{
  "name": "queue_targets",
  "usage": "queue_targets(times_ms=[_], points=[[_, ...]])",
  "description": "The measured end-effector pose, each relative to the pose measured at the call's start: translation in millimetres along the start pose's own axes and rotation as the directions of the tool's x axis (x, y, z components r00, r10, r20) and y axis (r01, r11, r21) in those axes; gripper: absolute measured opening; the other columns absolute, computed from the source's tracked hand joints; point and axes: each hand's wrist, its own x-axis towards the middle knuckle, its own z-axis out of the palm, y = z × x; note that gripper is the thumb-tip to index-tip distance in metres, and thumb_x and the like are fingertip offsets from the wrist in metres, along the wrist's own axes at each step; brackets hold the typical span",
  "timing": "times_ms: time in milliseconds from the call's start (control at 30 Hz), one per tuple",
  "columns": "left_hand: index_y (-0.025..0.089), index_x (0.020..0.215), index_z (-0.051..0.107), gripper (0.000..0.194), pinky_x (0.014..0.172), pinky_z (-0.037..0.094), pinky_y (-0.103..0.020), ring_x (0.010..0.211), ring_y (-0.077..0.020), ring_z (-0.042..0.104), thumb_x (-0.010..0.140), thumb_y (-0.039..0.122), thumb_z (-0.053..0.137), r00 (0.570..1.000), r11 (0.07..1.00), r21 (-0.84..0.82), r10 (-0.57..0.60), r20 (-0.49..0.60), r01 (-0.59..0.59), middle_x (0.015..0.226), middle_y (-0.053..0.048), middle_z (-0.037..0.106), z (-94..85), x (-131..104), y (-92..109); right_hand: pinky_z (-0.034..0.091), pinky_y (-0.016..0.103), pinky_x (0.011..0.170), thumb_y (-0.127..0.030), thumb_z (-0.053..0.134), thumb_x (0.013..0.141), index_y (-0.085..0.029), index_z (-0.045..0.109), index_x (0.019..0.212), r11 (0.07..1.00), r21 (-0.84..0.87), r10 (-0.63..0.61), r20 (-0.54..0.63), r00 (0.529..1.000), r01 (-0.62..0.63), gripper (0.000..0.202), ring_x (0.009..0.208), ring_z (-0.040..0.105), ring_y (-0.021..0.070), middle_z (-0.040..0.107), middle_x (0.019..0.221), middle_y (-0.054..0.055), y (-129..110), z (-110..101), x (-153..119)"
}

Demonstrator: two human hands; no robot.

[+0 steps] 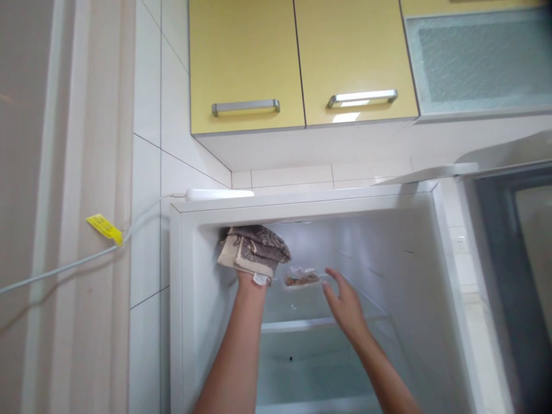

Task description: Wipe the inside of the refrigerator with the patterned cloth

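Observation:
A brown and cream patterned cloth (pixel 259 250) covers my left hand (pixel 252 282), which holds it up against the upper left inside of an open fridge (pixel 388 253); the fingers are hidden behind the folds. A small white tag hangs from the cloth near my wrist. To the right, my right hand (pixel 345 302) is open and empty, thumb and fingers apart. Just left of its fingertips sits a small clear plastic container (pixel 301 278) with brownish contents, on a glass shelf. My right hand appears apart from the container.
Lower down, another shelf (pixel 293 326) crosses the fridge. The dark-edged fridge door (pixel 495 241) stands open at right. Yellow cabinets (pixel 245 57) hang above. A white cable (pixel 146 215) with a yellow tag (pixel 104 228) runs to a white device (pixel 219 194) on the fridge top.

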Motion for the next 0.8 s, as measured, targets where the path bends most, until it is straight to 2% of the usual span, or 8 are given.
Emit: queue_targets(times_ms=[67, 133, 233, 367, 433, 533, 667, 800], points=[[0.025, 0.119, 0.067, 0.050, 0.113, 0.042, -0.052, 0.131, -0.0213, 0.056, 0.101, 0.051, 0.028, 1.000, 1.000, 0.021, -0.004, -0.022, 0.004, 0.132, -0.006, 0.069, 13.2, 2.3, 1.3, 0.040, 0.061, 0.114, -0.041, 0.051, 0.090, -0.020, 0.069, 0.119, 0.944, -0.310, -0.131, -0.037, 0.991, 0.113, 0.040, 0.128, 0.060, 0.0352, 0.071, 0.128, 0.016, 37.7, -30.3, -21.3], [0.023, 0.120, 0.066, 0.053, 0.114, 0.041, -0.053, 0.134, -0.0233, 0.053, 0.100, 0.055, 0.028, 0.999, 1.000, 0.027, 0.012, -0.030, -0.011, 0.136, -0.008, 0.067, 26.9, 2.4, 1.7, 0.036, 0.065, 0.115, -0.037, 0.047, 0.094, -0.020, 0.070, 0.117, 0.831, -0.518, -0.241, -0.011, 0.971, 0.200, 0.037, 0.132, 0.057, 0.0368, 0.073, 0.127, 0.013, 67.0, -50.8, -36.3], [0.024, 0.121, 0.066, 0.058, 0.116, 0.038, -0.055, 0.137, -0.0260, 0.051, 0.096, 0.062, 0.030, 0.996, 0.996, -0.007, 0.093, 0.005, -0.093, 0.137, -0.008, 0.066, 49.9, -6.1, 2.8, 0.039, 0.062, 0.112, -0.033, 0.046, 0.097, -0.023, 0.071, 0.112, 0.724, -0.611, -0.359, 0.064, 0.931, 0.321, 0.031, 0.117, 0.067, 0.0309, 0.077, 0.115, 0.009, 91.9, -64.3, -49.5], [0.032, 0.121, 0.067, 0.053, 0.118, 0.036, -0.056, 0.138, -0.0272, 0.051, 0.091, 0.065, 0.040, 0.984, 0.984, -0.053, 0.171, 0.048, -0.168, 0.136, -0.004, 0.068, 72.2, -28.1, 1.4, 0.043, 0.053, 0.108, -0.026, 0.049, 0.095, -0.026, 0.069, 0.112, 0.674, -0.618, -0.446, 0.097, 0.890, 0.405, 0.026, 0.103, 0.070, 0.0246, 0.077, 0.106, 0.005, 102.4, -65.0, -57.9], [0.033, 0.120, 0.067, 0.051, 0.118, 0.037, -0.056, 0.137, -0.0275, 0.053, 0.090, 0.067, 0.042, 0.985, 0.986, -0.042, 0.164, 0.044, -0.163, 0.135, -0.003, 0.069, 74.2, -32.2, -2.9, 0.043, 0.052, 0.107, -0.024, 0.049, 0.095, -0.027, 0.067, 0.113, 0.656, -0.624, -0.485, 0.083, 0.871, 0.425, 0.026, 0.103, 0.069, 0.0246, 0.077, 0.107, 0.005, 104.4, -63.4, -59.3], [0.029, 0.123, 0.066, 0.058, 0.116, 0.037, -0.058, 0.137, -0.0278, 0.052, 0.092, 0.068, 0.036, 0.986, 0.987, -0.017, 0.161, 0.033, -0.161, 0.136, -0.006, 0.068, 69.3, -20.3, -11.4, 0.042, 0.051, 0.105, -0.021, 0.049, 0.093, -0.026, 0.065, 0.113, 0.618, -0.646, -0.542, 0.065, 0.838, 0.449, 0.026, 0.101, 0.067, 0.0247, 0.076, 0.106, 0.004, 108.1, -60.4, -58.2], [0.020, 0.132, 0.059, 0.075, 0.113, 0.032, -0.066, 0.142, -0.0313, 0.046, 0.094, 0.072, 0.020, 0.979, 0.980, 0.006, 0.197, 0.045, -0.198, 0.143, -0.012, 0.063, 61.3, 16.3, -18.3, 0.039, 0.048, 0.103, -0.019, 0.048, 0.093, -0.026, 0.063, 0.111, 0.575, -0.666, -0.593, 0.060, 0.803, 0.475, 0.025, 0.099, 0.065, 0.0236, 0.075, 0.103, 0.004, 115.6, -56.2, -55.1], [0.028, 0.129, 0.063, 0.086, 0.114, 0.033, -0.068, 0.145, -0.0337, 0.044, 0.087, 0.079, 0.007, 0.972, 0.968, 0.085, 0.236, -0.010, -0.235, 0.146, -0.008, 0.062, 50.3, 57.2, -23.3, 0.036, 0.047, 0.102, -0.018, 0.045, 0.095, -0.024, 0.063, 0.111, 0.572, -0.662, -0.617, 0.041, 0.786, 0.484, 0.025, 0.099, 0.062, 0.0225, 0.074, 0.101, 0.004, 120.7, -54.3, -53.5]])
